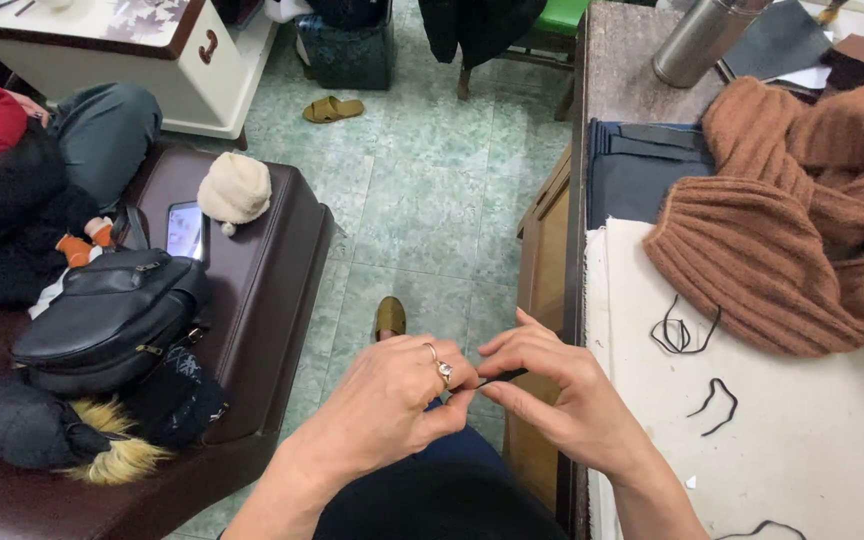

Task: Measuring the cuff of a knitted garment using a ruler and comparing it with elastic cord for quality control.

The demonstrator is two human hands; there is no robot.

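Above a green tiled floor (432, 190), beside a cloth-covered table (802, 450) bearing a brown ribbed sweater (802, 230) and loose black thread scraps (687, 335), the left hand (392, 400) and right hand (552, 385) pinched a short black cord (500, 378) between closed fingertips.

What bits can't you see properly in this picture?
- Head view: the black thread is mostly hidden between the left hand and right hand; each grip on it is unclear.
- The brown sweater is cut off by the right edge.
- The phone screen is too small to read.
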